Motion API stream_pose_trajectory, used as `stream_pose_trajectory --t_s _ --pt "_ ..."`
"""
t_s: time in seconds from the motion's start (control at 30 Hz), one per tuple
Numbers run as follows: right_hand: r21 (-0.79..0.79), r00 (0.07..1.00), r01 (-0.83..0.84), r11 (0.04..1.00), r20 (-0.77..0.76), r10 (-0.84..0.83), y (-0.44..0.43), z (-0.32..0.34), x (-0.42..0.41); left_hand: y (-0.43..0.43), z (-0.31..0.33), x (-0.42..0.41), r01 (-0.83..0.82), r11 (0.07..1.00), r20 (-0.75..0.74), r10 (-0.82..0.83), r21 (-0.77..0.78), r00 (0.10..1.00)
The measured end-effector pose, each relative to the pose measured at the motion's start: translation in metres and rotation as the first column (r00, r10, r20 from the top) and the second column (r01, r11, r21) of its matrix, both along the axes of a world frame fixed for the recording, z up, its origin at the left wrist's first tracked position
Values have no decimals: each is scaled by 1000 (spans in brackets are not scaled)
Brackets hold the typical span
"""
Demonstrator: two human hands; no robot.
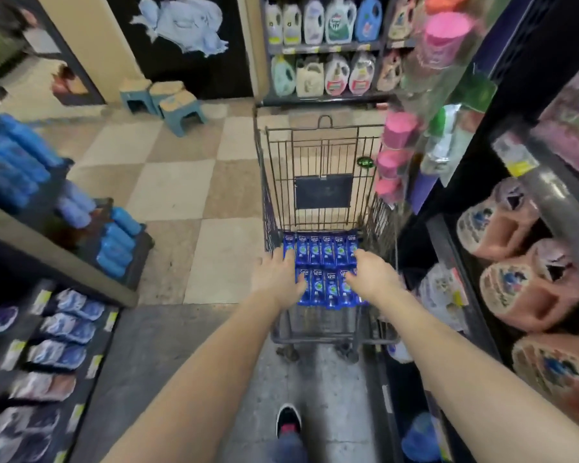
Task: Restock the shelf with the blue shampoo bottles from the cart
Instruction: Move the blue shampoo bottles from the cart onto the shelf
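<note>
Bottles (322,259), roughly eleven, in cart (315,152); left hand (276,275), right hand (372,272) on them.

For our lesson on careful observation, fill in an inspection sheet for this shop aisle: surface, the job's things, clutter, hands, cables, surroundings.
Surface: checkered tile floor, with a grey strip nearer the person.
Job's things: blue shampoo bottles lie in two rows inside the wire cart.
Clutter: small stools on the floor by the far wall.
Hands: left hand and right hand reach into the cart over the bottles, fingers extended; no bottle lifted.
Cables: nothing seen.
Surroundings: detergent jugs on shelves ahead, pink jugs on the right, blue packs on the left.
</note>
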State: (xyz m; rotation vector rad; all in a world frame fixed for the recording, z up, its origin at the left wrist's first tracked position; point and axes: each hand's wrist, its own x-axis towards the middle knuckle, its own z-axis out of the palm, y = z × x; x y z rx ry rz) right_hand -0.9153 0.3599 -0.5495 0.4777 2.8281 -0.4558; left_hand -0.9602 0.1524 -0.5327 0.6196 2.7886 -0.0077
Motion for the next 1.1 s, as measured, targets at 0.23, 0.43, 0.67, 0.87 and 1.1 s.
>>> stream_pose_trajectory --t_s 0.23,0.43,0.67,0.87,1.1 --pt "-53 997 39 998 73 -35 15 -69 -108 31 -65 -108 16 1000 94 -15 -13 995" --pt "-83 982 130 988 147 -117 40 -119 -170 59 -111 -183 41 996 168 -27 -79 985" --pt "-106 963 208 972 198 -184 93 -207 -247 97 -186 -251 43 989 171 -18 -142 985" --pt "-56 908 338 940 281 -310 130 -307 -301 121 -263 -293 -6 997 264 27 -79 964" --pt "34 868 431 902 259 -424 160 -391 -335 131 -337 -312 40 989 238 -6 -141 971"
